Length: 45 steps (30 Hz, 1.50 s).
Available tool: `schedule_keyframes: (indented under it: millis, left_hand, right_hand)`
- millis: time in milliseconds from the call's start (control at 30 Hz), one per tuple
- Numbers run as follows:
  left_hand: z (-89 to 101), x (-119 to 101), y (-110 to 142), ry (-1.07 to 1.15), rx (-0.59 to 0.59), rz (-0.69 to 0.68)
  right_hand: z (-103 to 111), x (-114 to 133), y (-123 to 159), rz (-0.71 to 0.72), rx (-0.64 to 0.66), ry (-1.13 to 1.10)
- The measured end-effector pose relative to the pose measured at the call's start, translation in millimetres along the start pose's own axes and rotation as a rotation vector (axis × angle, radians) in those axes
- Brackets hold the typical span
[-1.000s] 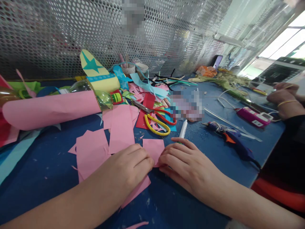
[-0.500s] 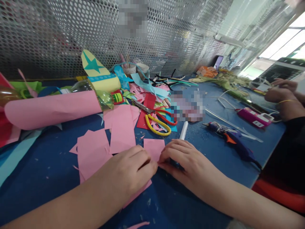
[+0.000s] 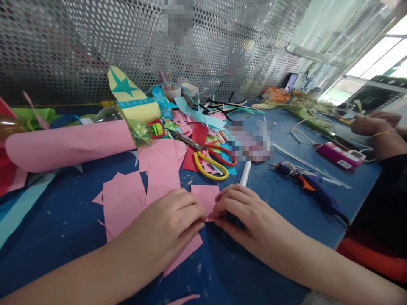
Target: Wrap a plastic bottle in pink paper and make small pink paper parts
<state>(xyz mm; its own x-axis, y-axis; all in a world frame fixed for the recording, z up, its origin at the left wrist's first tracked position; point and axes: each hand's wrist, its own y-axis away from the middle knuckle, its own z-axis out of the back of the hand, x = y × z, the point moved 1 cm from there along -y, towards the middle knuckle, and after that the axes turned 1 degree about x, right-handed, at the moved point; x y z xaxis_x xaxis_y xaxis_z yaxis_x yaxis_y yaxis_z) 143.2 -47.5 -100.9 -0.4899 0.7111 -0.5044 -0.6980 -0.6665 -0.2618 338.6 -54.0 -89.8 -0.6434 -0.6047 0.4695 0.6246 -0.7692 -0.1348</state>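
Between my two hands lies a small pink piece of paper [image 3: 205,195] on the blue table. My left hand [image 3: 178,218] pinches its near left edge, fingers together and thumb underneath. On the near right edge, my right hand [image 3: 240,209] grips the same piece with bent fingers and thumb. Several larger pink paper pieces [image 3: 122,201] lie to the left, partly covered by my left forearm. Another pink sheet [image 3: 186,253] shows below my left hand. Just beyond my right hand is a white pen [image 3: 245,173], its near end hidden by the fingers.
Scissors [image 3: 211,163] with yellow and red handles rest on coloured scraps. A pink-wrapped plastic bottle [image 3: 73,144] lies at left. To the right are a blue glue gun [image 3: 313,188] and a magenta power strip [image 3: 339,155]. Another person's hands [image 3: 375,125] are at far right.
My left fingers have shifted slightly and flattened along the paper's near edge. My right hand has barely moved. The other person's hands have moved a little.
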Motion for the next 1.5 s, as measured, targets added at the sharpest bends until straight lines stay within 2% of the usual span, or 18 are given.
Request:
schedule_keyframes:
  millis: [267,467,600,800,1033,1267,1367,1500]
  left_hand:
    - [0.6,1,1,0.083,0.007,0.091]
    - [-4.3,0,4,-0.123,0.022,-0.044]
    - [-5.6,0,6,-0.240,0.029,-0.119]
    - [-4.4,2,6,-0.229,-0.075,-0.161]
    - [-0.4,5,5,-0.161,-0.023,-0.147]
    - [-1.1,7,3,0.072,-0.021,-0.018]
    - [3.2,5,2,0.061,-0.026,-0.029]
    - [6.3,3,3,-0.067,0.030,-0.079]
  right_hand:
    - [-1,1,1,-0.008,0.019,-0.013]
    - [-3,3,1,0.016,-0.024,0.084]
    - [1,2,-1,0.053,0.015,0.103]
    - [6,-2,-3,0.104,0.010,0.118]
    - [7,-3,-4,0.159,0.013,0.173]
    - [7,-3,-1,0.150,0.001,0.217]
    - [7,-4,0,0.143,-0.003,0.224]
    - [6,-3,0,0.151,-0.009,0.211]
